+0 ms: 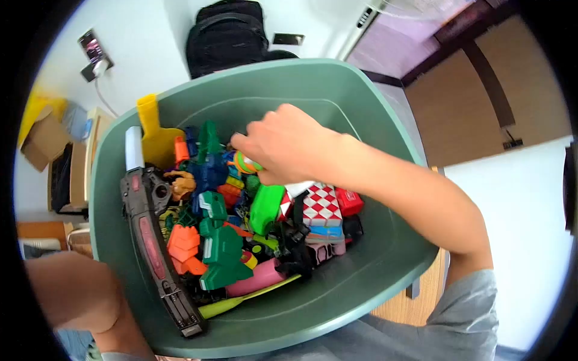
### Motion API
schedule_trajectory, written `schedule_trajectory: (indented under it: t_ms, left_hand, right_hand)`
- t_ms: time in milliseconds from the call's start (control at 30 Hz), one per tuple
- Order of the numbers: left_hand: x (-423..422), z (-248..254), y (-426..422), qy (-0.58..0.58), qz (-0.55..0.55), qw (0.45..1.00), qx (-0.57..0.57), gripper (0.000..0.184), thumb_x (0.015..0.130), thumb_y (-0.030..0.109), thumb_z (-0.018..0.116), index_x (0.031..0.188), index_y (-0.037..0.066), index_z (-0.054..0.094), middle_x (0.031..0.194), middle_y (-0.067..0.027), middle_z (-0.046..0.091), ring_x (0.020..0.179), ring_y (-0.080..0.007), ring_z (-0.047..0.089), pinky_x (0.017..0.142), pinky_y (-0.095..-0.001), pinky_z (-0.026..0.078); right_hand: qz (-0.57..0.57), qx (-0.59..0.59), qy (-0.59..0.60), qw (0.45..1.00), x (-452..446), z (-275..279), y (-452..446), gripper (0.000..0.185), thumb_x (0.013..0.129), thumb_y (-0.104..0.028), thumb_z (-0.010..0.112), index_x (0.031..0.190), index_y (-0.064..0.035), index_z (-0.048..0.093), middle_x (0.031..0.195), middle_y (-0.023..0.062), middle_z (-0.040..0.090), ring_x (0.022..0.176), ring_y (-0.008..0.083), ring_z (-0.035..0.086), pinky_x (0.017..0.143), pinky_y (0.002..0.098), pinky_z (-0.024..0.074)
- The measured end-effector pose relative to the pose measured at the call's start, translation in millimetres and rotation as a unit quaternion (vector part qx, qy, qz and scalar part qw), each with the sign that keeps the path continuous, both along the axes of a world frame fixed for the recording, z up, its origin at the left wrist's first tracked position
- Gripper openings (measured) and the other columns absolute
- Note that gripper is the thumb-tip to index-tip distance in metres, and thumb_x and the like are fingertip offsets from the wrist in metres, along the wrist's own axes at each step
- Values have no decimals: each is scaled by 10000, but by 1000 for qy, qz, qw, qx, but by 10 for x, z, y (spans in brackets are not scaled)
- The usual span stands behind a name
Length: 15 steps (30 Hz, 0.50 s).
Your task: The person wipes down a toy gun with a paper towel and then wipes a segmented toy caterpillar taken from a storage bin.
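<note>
My right hand (286, 144) reaches into a large green plastic bin (385, 96) full of toys. Its fingers are curled in a pinch around a small round toy (245, 163) with green, yellow and orange stripes. Below it lie a bright green plastic piece (266, 207), a red-and-white checked block toy (321, 204) and dark green toy parts (224, 256). My left hand (72, 289) is outside the bin at the lower left, blurred, its fingers not distinguishable. Nearest to it inside the bin is a long dark grey toy gun (153, 243) with pink panels.
A yellow toy shovel (153, 129) leans against the bin's back left wall. Orange pieces (183, 248) and a pink cylinder (256, 278) lie among the toys. Behind the bin sits a black backpack (226, 36). Cardboard boxes (45, 141) stand at the left.
</note>
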<state>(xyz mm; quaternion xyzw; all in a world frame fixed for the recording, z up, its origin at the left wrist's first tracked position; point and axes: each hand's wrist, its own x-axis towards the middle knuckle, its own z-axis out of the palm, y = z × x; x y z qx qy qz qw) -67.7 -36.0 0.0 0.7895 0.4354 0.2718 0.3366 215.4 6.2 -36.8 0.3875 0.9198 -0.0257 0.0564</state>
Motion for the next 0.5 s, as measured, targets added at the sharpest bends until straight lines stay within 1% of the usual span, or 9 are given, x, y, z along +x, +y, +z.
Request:
schedule_trajectory:
  t_ms: [100, 133, 167, 233, 267, 367, 433, 467, 500]
  left_hand:
    - [-38, 42, 44, 11, 1, 1000, -1, 461, 880, 253, 576, 1267, 7, 525, 1283, -160, 535, 1176, -219, 513, 1023, -345, 366]
    - [-55, 83, 47, 8, -1, 1000, 5, 463, 879, 253, 577, 1268, 8, 524, 1284, -160, 534, 1176, -219, 513, 1024, -344, 366]
    - [-68, 128, 46, 10, 0, 1000, 11, 465, 879, 253, 579, 1269, 8, 524, 1285, -160, 533, 1177, -219, 513, 1025, -344, 365]
    - [-112, 135, -13, 7, -2, 1000, 4, 468, 878, 254, 582, 1272, 8, 522, 1287, -160, 532, 1179, -219, 512, 1026, -344, 364]
    - [-66, 160, -11, -1, -9, 1000, -5, 470, 877, 254, 583, 1273, 9, 521, 1289, -160, 532, 1180, -219, 512, 1027, -343, 364]
    - [26, 229, 26, -13, -33, 999, -18, 476, 875, 255, 588, 1277, 10, 518, 1292, -160, 530, 1182, -218, 511, 1029, -343, 362]
    - [141, 332, 88, -25, -54, 998, -25, 480, 874, 255, 591, 1280, 10, 516, 1294, -160, 528, 1184, -218, 510, 1031, -342, 361]
    - [216, 398, 136, -33, -63, 997, -27, 482, 873, 256, 592, 1281, 11, 515, 1295, -160, 528, 1184, -218, 510, 1031, -342, 361]
    - [298, 476, 193, -44, -72, 996, -28, 484, 873, 256, 594, 1283, 11, 515, 1296, -160, 527, 1185, -218, 510, 1032, -342, 361]
  right_hand:
    - [2, -9, -20, 1000, 37, -11, 23, 326, 654, -223, 696, 909, -51, 587, 718, 116, 632, 652, 319, 645, 553, 407, 497]
    - [3, -3, -13, 1000, 55, -24, 22, 377, 664, -224, 696, 983, -54, 592, 737, 118, 638, 677, 313, 650, 573, 413, 502]
    - [6, 1, -3, 1000, 59, 3, -13, 377, 664, -224, 696, 983, -54, 592, 737, 118, 638, 677, 313, 650, 573, 413, 502]
    - [-33, -17, -20, 999, 19, 105, -9, 333, 676, -296, 727, 891, -56, 641, 789, 143, 672, 781, 304, 673, 676, 415, 529]
    - [-17, -21, -12, 1000, 13, 117, -9, 333, 676, -296, 727, 891, -56, 641, 789, 143, 672, 781, 304, 673, 676, 415, 529]
    - [-77, -51, 11, 996, 58, 245, 48, 364, 681, -302, 710, 952, -65, 649, 785, 152, 670, 784, 319, 667, 700, 419, 528]
    - [-119, -118, 68, 984, 113, 353, 39, 412, 684, -308, 689, 1018, -70, 655, 802, 169, 672, 793, 341, 659, 722, 420, 528]
    - [-142, -137, 90, 976, 149, 362, 68, 477, 673, -316, 692, 1079, -68, 650, 819, 163, 681, 786, 316, 667, 737, 400, 532]
    - [-143, -129, 88, 977, 188, 357, 94, 477, 673, -316, 692, 1079, -68, 650, 819, 163, 681, 786, 316, 667, 737, 400, 532]
